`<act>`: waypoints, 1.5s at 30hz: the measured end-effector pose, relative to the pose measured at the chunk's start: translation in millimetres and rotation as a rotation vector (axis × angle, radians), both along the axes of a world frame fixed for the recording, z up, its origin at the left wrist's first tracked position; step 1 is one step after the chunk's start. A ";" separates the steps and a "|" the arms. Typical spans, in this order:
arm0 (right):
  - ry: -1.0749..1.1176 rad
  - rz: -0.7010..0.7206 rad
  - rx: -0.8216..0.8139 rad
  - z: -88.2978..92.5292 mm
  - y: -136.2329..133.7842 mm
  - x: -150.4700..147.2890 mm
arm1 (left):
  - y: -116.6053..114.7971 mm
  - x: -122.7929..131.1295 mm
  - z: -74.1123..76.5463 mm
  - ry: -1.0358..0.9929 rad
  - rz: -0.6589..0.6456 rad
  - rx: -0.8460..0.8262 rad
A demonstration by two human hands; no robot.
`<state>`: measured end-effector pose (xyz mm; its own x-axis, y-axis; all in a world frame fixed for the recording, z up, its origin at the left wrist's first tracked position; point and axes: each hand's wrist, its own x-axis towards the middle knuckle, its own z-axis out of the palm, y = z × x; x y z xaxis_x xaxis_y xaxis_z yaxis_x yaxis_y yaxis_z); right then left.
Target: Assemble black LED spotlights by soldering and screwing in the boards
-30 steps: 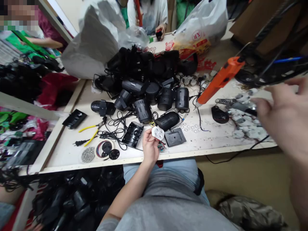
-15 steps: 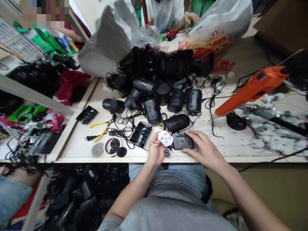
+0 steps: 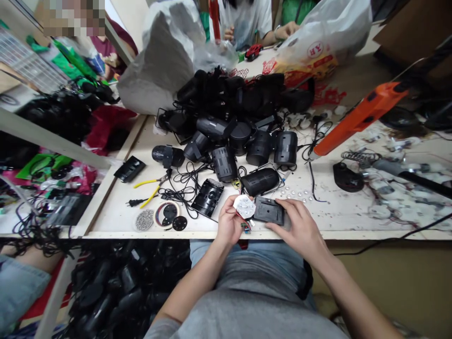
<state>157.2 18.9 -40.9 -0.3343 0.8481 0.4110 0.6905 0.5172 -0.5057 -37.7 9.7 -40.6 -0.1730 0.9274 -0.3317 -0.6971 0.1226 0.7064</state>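
Between my left hand's (image 3: pixel 229 221) thumb and fingers is a white hexagonal LED lens plate (image 3: pixel 244 207), its clear lenses facing up. Red and dark wires and a small green circuit board (image 3: pixel 246 228) hang beneath it. My right hand (image 3: pixel 302 226) grips the right end of a black rectangular plastic housing (image 3: pixel 269 211), thumb at the near edge and fingers at the far edge. The housing lies flat side up, close beside the lens plate. Just beyond are a black cylindrical lamp housing (image 3: pixel 260 181) and several small clear lenses (image 3: pixel 293 193). A black half shell (image 3: pixel 207 197) lies left of my left hand.
Black lamp housings (image 3: pixel 226 162) and cords pile up behind. Yellow-handled pliers (image 3: pixel 151 186), a dish of screws (image 3: pixel 144 219) and a tape roll (image 3: pixel 158 214) lie left. An orange hot glue gun (image 3: pixel 360 120) leans over the right side. Another person's hand (image 3: pixel 287 30) is across the table.
My right hand has closed in on the black housing, which now sits slightly turned. The lens plate in my left hand has tilted a little. The glue gun appears shifted in view.
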 end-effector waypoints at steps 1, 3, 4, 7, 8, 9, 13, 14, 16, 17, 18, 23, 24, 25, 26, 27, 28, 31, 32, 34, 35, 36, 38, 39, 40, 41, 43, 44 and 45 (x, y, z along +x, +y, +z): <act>-0.001 0.005 0.000 -0.2 0.1 0.3 | -0.5 -0.2 0.2 0.002 -0.004 0.001; -0.002 0.010 -0.007 -0.8 0.4 1.1 | -1.2 -0.6 0.5 0.000 -0.010 -0.001; -0.002 0.011 -0.011 -1.1 0.4 1.5 | -1.3 -0.7 0.9 -0.004 -0.012 -0.004; -0.006 0.013 -0.027 -1.6 0.4 2.6 | -0.9 -0.4 3.0 -0.008 -0.013 -0.019; -0.009 0.013 -0.031 -1.6 0.4 2.9 | -0.6 0.0 4.0 -0.007 -0.007 -0.026; -0.014 0.013 -0.033 -1.4 0.4 3.2 | -0.3 0.4 5.3 -0.006 0.000 -0.034; -0.025 0.024 -0.025 0.3 1.4 4.5 | 0.3 2.4 9.8 -0.002 0.024 -0.052; -0.025 0.029 -0.023 0.8 1.8 4.7 | 0.4 2.7 10.5 0.004 0.026 -0.052; -0.023 0.037 -0.028 1.5 2.6 5.1 | 0.3 3.0 11.0 0.021 0.022 -0.048; -0.023 0.038 -0.032 1.7 2.9 5.1 | 0.3 3.1 10.9 0.028 0.017 -0.046; -0.024 0.037 -0.036 1.9 3.1 5.0 | 0.3 3.1 10.6 0.035 0.011 -0.045; -0.020 0.032 -0.019 1.9 3.1 3.8 | 0.3 2.8 9.3 0.050 -0.005 -0.052; -0.018 0.032 -0.013 1.8 3.0 3.5 | 0.2 2.7 9.5 0.052 -0.004 -0.053; -0.016 0.031 -0.009 1.6 2.9 3.3 | 0.1 2.7 9.7 0.052 -0.003 -0.054; -0.014 0.031 -0.008 1.5 2.8 3.1 | 0.1 2.6 10.1 0.051 -0.002 -0.054; -0.013 0.030 -0.010 1.3 2.8 3.0 | 0.1 2.6 10.5 0.049 -0.004 -0.053; -0.012 0.028 -0.015 1.1 2.8 3.0 | 0.2 2.5 10.8 0.045 -0.006 -0.052; -0.005 0.029 -0.029 0.7 2.9 3.2 | 1.0 2.3 10.5 0.036 -0.017 -0.052; -0.003 0.031 -0.030 0.7 2.9 3.3 | 1.3 2.2 9.9 0.039 -0.020 -0.052; 0.001 0.034 -0.031 0.9 2.8 3.6 | 1.2 1.8 8.6 0.063 -0.027 -0.041; 0.003 0.035 -0.033 1.0 2.7 3.8 | 0.6 1.5 8.2 0.092 -0.029 -0.027; 0.005 0.034 -0.036 1.1 2.5 3.9 | -0.5 1.1 8.4 0.141 -0.030 -0.007; 0.008 0.031 -0.052 0.8 2.1 3.8 | -3.9 0.7 10.8 0.320 -0.024 0.051; 0.013 0.029 -0.061 0.5 1.8 3.7 | -5.9 0.8 13.2 0.449 -0.021 0.093; 0.022 0.025 -0.067 0.0 1.4 3.4 | -7.7 1.2 16.2 0.603 -0.018 0.151; 0.036 0.021 -0.070 -0.6 1.1 3.1 | -9.0 2.2 19.7 0.775 -0.015 0.232; 0.071 0.013 -0.072 -2.3 0.7 2.3 | -8.8 5.6 26.6 1.134 -0.023 0.465; 0.088 0.009 -0.074 -3.2 0.5 1.9 | -7.1 7.9 29.5 1.303 -0.042 0.595; 0.101 0.005 -0.077 -4.1 0.4 1.4 | -4.5 10.4 31.9 1.450 -0.071 0.712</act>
<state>158.6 19.3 -45.0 -0.2991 0.8770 0.3761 0.6314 0.4774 -0.6111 -27.3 5.2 -8.7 0.1065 0.8330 0.5430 0.5655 -0.4999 0.6560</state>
